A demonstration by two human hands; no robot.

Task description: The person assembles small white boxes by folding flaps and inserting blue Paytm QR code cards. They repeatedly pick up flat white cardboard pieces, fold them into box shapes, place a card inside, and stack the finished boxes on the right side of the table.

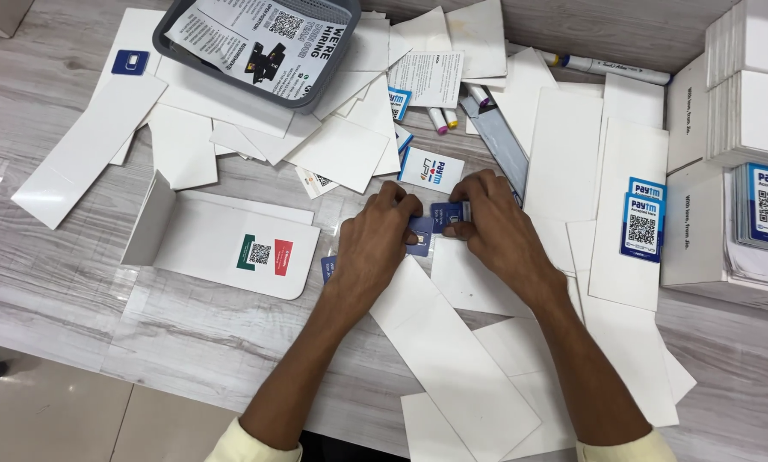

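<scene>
Both my hands meet at the middle of a grey wood-grain table [67, 282]. My left hand [377, 239] presses down on a small dark blue card [419, 237] with its fingers curled. My right hand [495, 222] pinches another small blue card [449, 214] between thumb and fingers, just right of the left hand's fingertips. The two cards touch or overlap between the hands. A third blue card [327, 267] peeks out under my left wrist. Long white card sleeves [452, 342] lie under and in front of my hands.
A grey plastic basket [256, 43] holding printed leaflets stands at the back. Many white folded sleeves lie scattered around it. A white sleeve with a green and red sticker [264, 253] lies left. Marker pens [615, 68] and stacked white boxes [752, 94] sit at the right, with blue code stickers [642, 227].
</scene>
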